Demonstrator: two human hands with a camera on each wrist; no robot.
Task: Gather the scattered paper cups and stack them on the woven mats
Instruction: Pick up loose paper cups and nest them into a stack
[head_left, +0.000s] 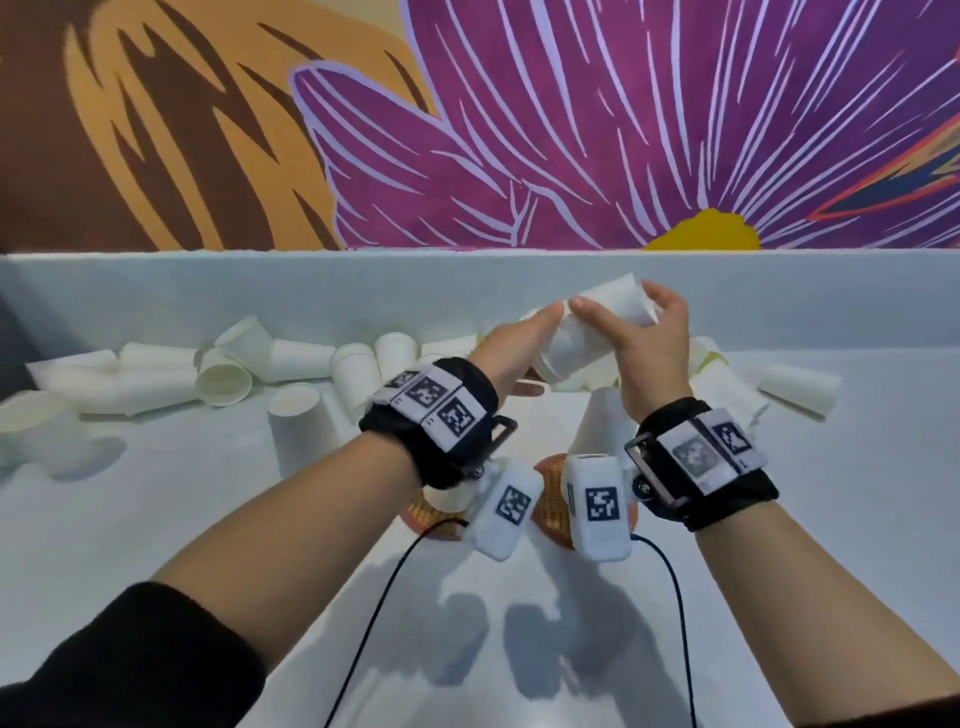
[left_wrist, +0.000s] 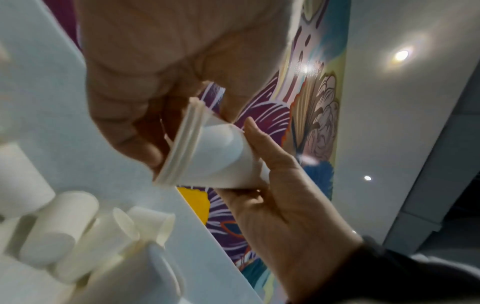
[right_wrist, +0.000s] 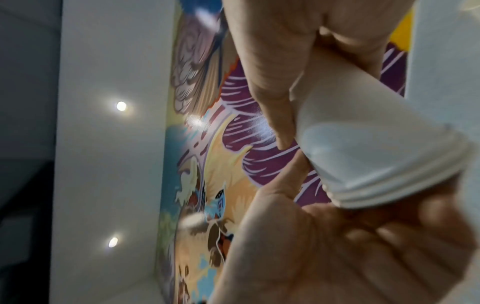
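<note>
Both hands hold a tilted nest of white paper cups (head_left: 597, 338) above the white table. My left hand (head_left: 537, 340) grips its wide rim end, fingers curled around the stacked rims (left_wrist: 179, 148). My right hand (head_left: 626, 317) holds the narrower bottom end between thumb and fingers (right_wrist: 270, 86). In the right wrist view the nest (right_wrist: 363, 156) fills the right side. Below the hands a stack of upturned cups (head_left: 602, 426) stands on an orange woven mat (head_left: 550, 506). A second woven mat (head_left: 428, 514) shows beside it, mostly hidden by my left wrist.
Several loose cups (head_left: 223, 374) lie scattered along the low white back wall (head_left: 156, 301). One cup (head_left: 298, 423) stands upside down left of my left wrist, another (head_left: 800, 387) lies at the right. Two dark cables (head_left: 384, 597) trail over the near table.
</note>
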